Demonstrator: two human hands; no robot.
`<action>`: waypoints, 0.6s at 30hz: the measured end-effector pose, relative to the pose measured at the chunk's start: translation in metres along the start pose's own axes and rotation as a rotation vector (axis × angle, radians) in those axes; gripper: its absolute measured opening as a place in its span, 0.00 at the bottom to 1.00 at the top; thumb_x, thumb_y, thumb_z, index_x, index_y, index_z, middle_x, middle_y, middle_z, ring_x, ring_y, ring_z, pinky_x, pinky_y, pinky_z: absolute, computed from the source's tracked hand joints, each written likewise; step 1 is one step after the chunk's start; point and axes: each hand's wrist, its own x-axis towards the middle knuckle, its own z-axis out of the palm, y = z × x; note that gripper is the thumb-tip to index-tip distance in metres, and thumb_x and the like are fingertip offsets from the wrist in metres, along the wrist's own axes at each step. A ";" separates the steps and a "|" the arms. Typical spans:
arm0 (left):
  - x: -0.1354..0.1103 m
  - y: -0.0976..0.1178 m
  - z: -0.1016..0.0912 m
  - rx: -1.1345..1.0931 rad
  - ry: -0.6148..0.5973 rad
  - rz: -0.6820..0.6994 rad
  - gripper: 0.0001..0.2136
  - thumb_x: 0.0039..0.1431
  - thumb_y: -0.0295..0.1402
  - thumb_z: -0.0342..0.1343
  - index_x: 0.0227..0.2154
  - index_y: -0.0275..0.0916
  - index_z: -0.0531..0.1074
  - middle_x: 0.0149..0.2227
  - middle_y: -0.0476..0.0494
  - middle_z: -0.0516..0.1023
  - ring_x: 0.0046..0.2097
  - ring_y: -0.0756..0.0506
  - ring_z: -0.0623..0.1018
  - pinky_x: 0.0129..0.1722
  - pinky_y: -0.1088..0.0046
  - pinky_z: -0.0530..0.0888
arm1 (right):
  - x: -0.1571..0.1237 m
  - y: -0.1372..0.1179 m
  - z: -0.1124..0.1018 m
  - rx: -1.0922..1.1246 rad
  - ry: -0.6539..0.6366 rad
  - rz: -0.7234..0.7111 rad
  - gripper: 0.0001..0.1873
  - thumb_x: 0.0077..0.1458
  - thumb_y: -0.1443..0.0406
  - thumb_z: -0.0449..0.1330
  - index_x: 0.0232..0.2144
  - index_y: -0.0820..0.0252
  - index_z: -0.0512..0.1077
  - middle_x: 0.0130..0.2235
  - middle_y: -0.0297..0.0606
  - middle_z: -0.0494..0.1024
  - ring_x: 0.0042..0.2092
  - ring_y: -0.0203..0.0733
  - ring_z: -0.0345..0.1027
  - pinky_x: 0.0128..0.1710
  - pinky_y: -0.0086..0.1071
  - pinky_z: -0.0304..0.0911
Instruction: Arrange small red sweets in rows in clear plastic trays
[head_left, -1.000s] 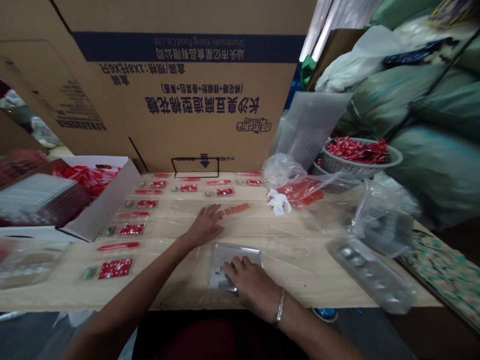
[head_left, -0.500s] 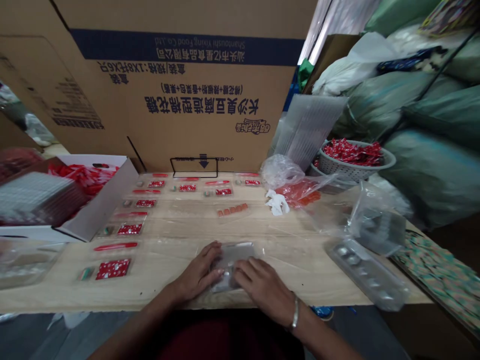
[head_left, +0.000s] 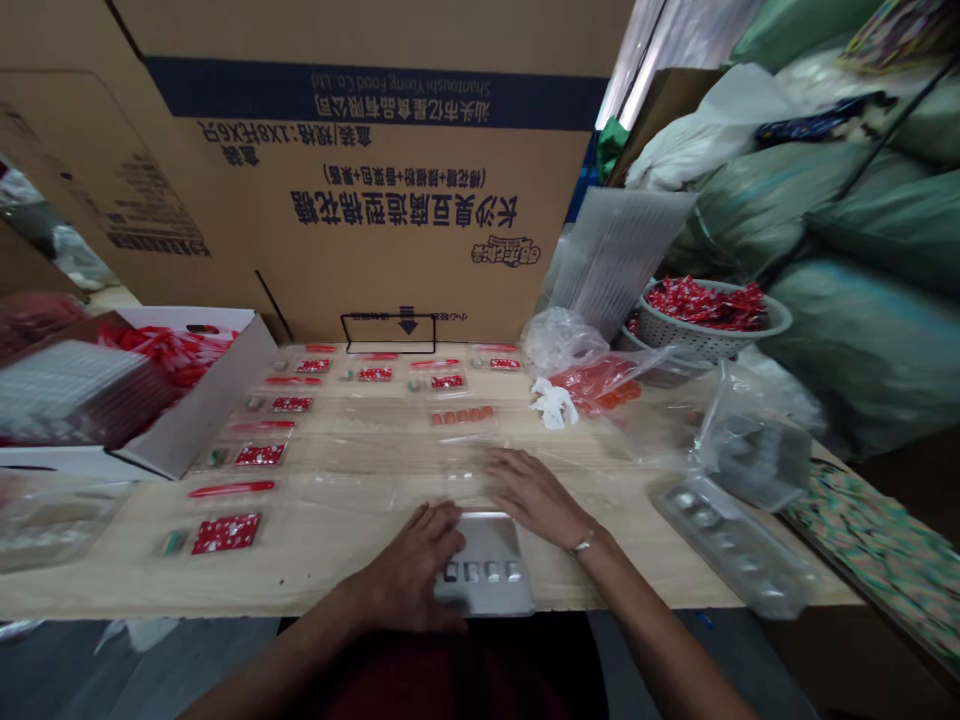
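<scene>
A small grey plastic tray (head_left: 491, 590) with a row of little silver pieces lies at the near edge of the wooden table (head_left: 337, 520). My left hand (head_left: 412, 570) grips its left side with curled fingers. Just beyond the tray, my right hand (head_left: 529, 490) rests flat on the table with its fingers spread, on or beside a clear plastic sleeve that is hard to make out. Further back lies a short row of orange pieces (head_left: 463, 415). Clear sleeves holding red packets (head_left: 227, 533) and red sticks (head_left: 231, 489) are laid out in rows on the left.
A large printed cardboard box (head_left: 360, 170) stands behind the table. At the left is a white box (head_left: 202, 410) of red items. To the right are a basket of red packets (head_left: 705, 315), clear bags (head_left: 750, 430), another tray (head_left: 731, 545), stacked clear sheets (head_left: 619, 250) and stuffed sacks.
The grey tray has slid toward the near table edge with my left hand on it. My right hand has come off the tray and moved forward, flat onto the table.
</scene>
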 end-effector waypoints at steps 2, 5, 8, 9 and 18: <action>0.006 -0.002 0.001 -0.046 -0.003 -0.007 0.31 0.34 0.54 0.63 0.38 0.37 0.67 0.51 0.34 0.64 0.53 0.34 0.64 0.53 0.54 0.62 | -0.031 0.016 -0.002 -0.031 0.030 0.121 0.15 0.57 0.67 0.52 0.48 0.60 0.66 0.53 0.46 0.67 0.54 0.46 0.58 0.52 0.43 0.58; 0.011 -0.009 0.004 -0.105 0.011 -0.007 0.31 0.34 0.55 0.62 0.38 0.38 0.66 0.50 0.36 0.64 0.51 0.36 0.64 0.51 0.57 0.63 | -0.070 0.036 -0.010 -0.095 0.056 0.295 0.18 0.59 0.65 0.48 0.52 0.59 0.62 0.52 0.47 0.67 0.53 0.48 0.60 0.50 0.46 0.59; 0.011 -0.012 0.006 -0.114 0.019 -0.028 0.30 0.37 0.55 0.61 0.38 0.39 0.65 0.51 0.36 0.62 0.52 0.36 0.63 0.51 0.58 0.62 | -0.077 0.020 -0.019 -0.024 0.084 0.281 0.18 0.59 0.63 0.49 0.51 0.59 0.62 0.51 0.47 0.67 0.53 0.49 0.59 0.51 0.47 0.58; 0.011 -0.012 0.006 -0.109 0.022 -0.031 0.30 0.36 0.55 0.61 0.38 0.39 0.65 0.51 0.36 0.63 0.51 0.36 0.63 0.51 0.58 0.61 | -0.072 0.005 -0.021 0.051 0.053 0.232 0.15 0.59 0.62 0.51 0.48 0.58 0.65 0.49 0.45 0.69 0.52 0.49 0.60 0.50 0.45 0.58; 0.007 -0.015 0.015 -0.039 0.107 0.060 0.38 0.29 0.61 0.60 0.41 0.38 0.65 0.49 0.36 0.66 0.50 0.38 0.65 0.53 0.61 0.60 | -0.049 -0.062 0.013 0.396 -0.222 0.041 0.07 0.57 0.60 0.55 0.30 0.55 0.69 0.36 0.37 0.70 0.40 0.41 0.65 0.38 0.33 0.63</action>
